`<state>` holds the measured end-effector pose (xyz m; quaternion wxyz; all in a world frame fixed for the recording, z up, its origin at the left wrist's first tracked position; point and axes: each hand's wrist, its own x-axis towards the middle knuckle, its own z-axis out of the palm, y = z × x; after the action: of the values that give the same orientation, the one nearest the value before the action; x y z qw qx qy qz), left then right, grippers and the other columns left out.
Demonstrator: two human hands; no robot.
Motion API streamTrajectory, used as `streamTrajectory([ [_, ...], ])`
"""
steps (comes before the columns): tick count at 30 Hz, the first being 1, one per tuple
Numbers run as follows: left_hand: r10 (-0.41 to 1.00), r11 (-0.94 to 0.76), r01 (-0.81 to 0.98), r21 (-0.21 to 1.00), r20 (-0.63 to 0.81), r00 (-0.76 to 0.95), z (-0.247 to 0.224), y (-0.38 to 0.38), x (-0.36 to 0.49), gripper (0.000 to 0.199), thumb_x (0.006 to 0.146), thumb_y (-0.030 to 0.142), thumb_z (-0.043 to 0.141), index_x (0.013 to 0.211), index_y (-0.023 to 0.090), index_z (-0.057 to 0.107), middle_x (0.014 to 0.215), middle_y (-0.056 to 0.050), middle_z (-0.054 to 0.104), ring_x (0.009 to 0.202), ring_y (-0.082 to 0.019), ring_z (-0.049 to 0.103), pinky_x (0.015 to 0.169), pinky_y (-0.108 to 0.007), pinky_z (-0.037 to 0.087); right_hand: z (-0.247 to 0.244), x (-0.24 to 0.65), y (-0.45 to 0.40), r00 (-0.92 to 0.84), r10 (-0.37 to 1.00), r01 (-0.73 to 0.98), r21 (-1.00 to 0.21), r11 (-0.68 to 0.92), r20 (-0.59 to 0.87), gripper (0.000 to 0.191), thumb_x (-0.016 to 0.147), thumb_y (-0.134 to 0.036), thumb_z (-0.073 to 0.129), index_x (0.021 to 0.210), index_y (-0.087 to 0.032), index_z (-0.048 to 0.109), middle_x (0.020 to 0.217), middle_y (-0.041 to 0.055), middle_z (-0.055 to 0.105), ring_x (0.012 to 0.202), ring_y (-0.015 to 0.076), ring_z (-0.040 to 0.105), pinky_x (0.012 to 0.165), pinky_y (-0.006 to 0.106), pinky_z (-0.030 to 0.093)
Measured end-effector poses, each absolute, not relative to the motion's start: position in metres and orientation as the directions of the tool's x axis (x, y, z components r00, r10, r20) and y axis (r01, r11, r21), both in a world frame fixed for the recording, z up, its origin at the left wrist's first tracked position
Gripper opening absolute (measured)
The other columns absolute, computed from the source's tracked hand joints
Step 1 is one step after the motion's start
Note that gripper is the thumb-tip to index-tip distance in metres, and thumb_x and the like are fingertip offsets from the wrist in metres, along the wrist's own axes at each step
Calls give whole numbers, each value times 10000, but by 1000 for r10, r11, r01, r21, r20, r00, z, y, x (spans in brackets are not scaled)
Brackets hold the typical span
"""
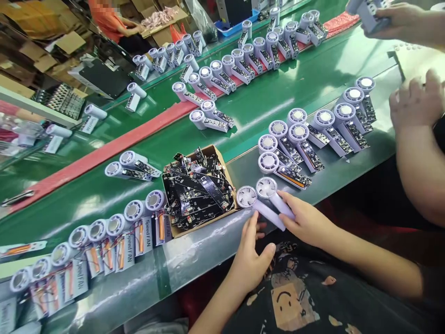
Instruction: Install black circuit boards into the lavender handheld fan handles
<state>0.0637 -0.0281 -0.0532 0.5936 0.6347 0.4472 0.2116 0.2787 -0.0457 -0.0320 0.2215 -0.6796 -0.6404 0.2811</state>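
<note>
Dark shirt fabric (347, 297) with a printed frowning face fills the bottom of my head-camera view. Above it, at the near edge of the green bench (208, 250), are two pale lilac handheld fans side by side, their round grilles facing up: a left fan (267, 213) and a right fan (277, 202). My right hand (309, 221) grips the right fan's handle, its thumb by the end of the left fan's handle. My left hand (252, 260) is loosely spread, thumb apart; its fingertips reach the left fan, but I cannot tell whether they touch. Just left of the fans, a cardboard box (194, 227) at the near edge is heaped with black circuit boards (200, 190). Labelled fans (142, 236) line that edge toward its left end; fans with exposed boards (325, 118) stand toward the right, near a co-worker's hand (419, 99).
</note>
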Motion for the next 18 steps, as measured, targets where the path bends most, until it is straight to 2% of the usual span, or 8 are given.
streamTrajectory([
  [5, 867, 65, 275, 959, -191, 461, -58, 0, 93, 820, 820, 356, 647, 1534, 197, 275, 1581, -201, 266, 1385, -369, 418, 1103, -584, 388, -30, 267, -10, 89, 996, 863, -499, -77, 0, 478, 926, -329, 491, 1342, -97, 529, 1339, 207, 562, 1275, 335, 535, 1062, 510, 451],
  [7, 890, 46, 299, 953, -175, 421, -60, 8, 100, 830, 804, 342, 665, 1526, 173, 292, 1600, -214, 228, 1447, -390, 327, 1141, -611, 326, -27, 268, -2, 84, 996, 867, -489, -92, -38, 505, 920, -346, 512, 1353, -86, 515, 1315, 211, 554, 1289, 330, 519, 1071, 490, 446],
  [10, 902, -1, 332, 943, -142, 407, -62, 8, 99, 804, 804, 306, 668, 1519, 188, 320, 1619, -194, 221, 1496, -381, 230, 1175, -620, 264, -23, 265, 2, 64, 992, 868, -485, -107, -105, 630, 896, -372, 553, 1438, -82, 414, 1283, 206, 569, 1254, 329, 542, 1040, 482, 464],
  [12, 898, -40, 334, 942, -113, 425, -59, 2, 93, 770, 819, 289, 656, 1517, 219, 335, 1620, -169, 251, 1495, -361, 250, 1183, -608, 263, -21, 258, 3, 110, 988, 879, -454, -148, -108, 736, 868, -413, 600, 1475, -77, 354, 1311, 222, 555, 1237, 344, 547, 1010, 487, 478],
  [15, 902, -146, 342, 928, -17, 432, -52, -8, 78, 658, 847, 282, 636, 1469, 256, 423, 1592, -137, 335, 1471, -327, 320, 1183, -575, 294, -15, 244, 6, 209, 974, 899, -373, -228, -91, 814, 844, -478, 642, 1471, -49, 349, 1333, 267, 532, 1198, 364, 554, 960, 491, 497],
  [18, 903, -240, 333, 912, 83, 422, -51, -14, 61, 508, 873, 296, 622, 1374, 276, 540, 1501, -118, 471, 1355, -298, 488, 1121, -523, 416, -9, 234, 9, 253, 960, 912, -302, -279, -123, 784, 850, -441, 647, 1471, -59, 359, 1282, 269, 562, 1107, 347, 576, 880, 481, 523],
])
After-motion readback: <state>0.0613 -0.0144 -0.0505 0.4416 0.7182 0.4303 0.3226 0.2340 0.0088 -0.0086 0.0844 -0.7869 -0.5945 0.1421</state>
